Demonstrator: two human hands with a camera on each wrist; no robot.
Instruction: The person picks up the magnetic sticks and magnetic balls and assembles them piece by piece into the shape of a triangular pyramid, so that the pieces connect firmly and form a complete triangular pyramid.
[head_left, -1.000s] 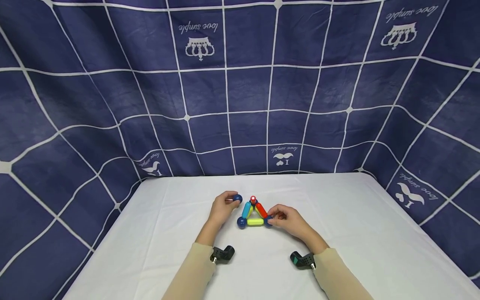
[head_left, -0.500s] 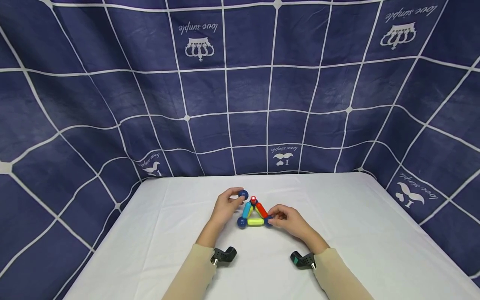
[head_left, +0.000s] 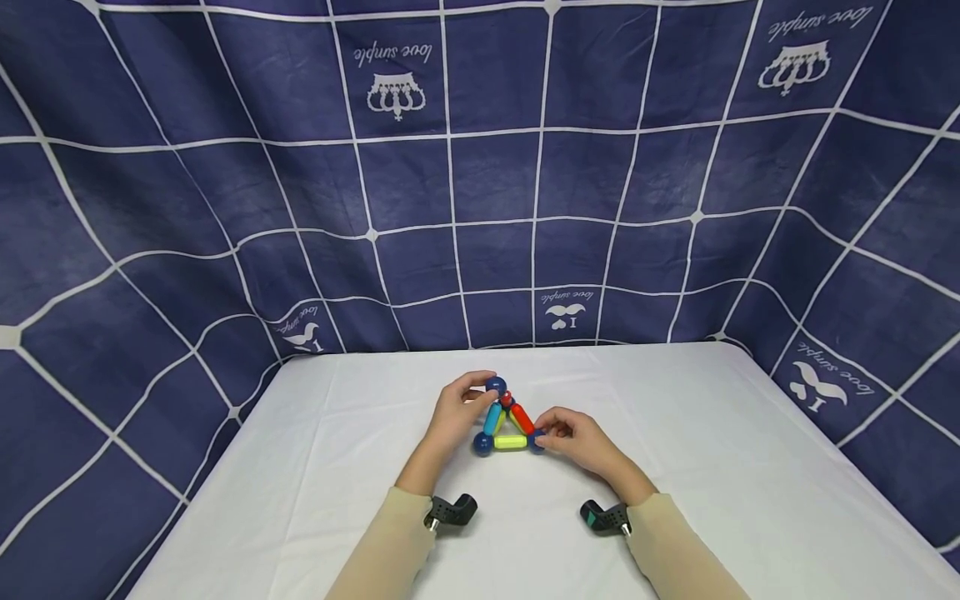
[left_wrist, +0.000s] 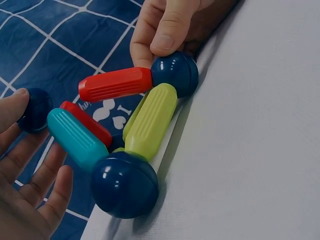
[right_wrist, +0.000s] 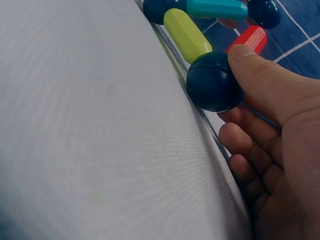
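Observation:
My left hand pinches a dark blue ball between thumb and fingers, at the upper end of a frame of magnetic rods and balls. In the left wrist view that ball sits close to the tips of a teal rod and a red rod; whether it touches them I cannot tell. My right hand holds the frame's right corner ball by thumb and fingers. A yellow-green rod links it to the left corner ball. Another red rod slants up from the right ball.
The frame stands on a white-covered table. Behind and at the sides hangs a dark blue curtain with white grid lines. Black wrist devices sit at both cuffs.
My left hand has carried its blue ball rightward and a little farther back, from beside the frame to its upper end. The right hand has kept its hold on the right corner ball.

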